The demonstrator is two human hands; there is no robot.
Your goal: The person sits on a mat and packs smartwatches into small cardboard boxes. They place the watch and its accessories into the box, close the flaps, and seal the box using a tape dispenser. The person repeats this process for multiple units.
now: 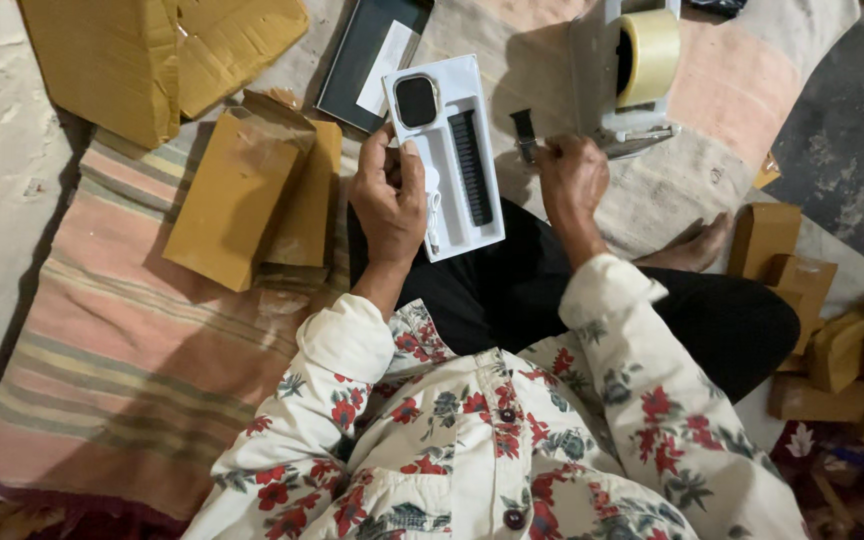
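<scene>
On the lap, left hand point(389, 197) grips white tray point(472, 90); right hand point(570, 175) pinches black strap point(524, 135).

white tray point(472, 90), black strap point(470, 165), perhaps yellowish tape point(649, 55)

Left hand point(389, 195) raised, fingers point(410, 165) curled in a grip; right hand point(572, 175) reaches forward, fingers pinched.

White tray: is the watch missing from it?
No, the watch sits in the top of the white tray, which the left hand holds, with a black strap lying below it.
</scene>
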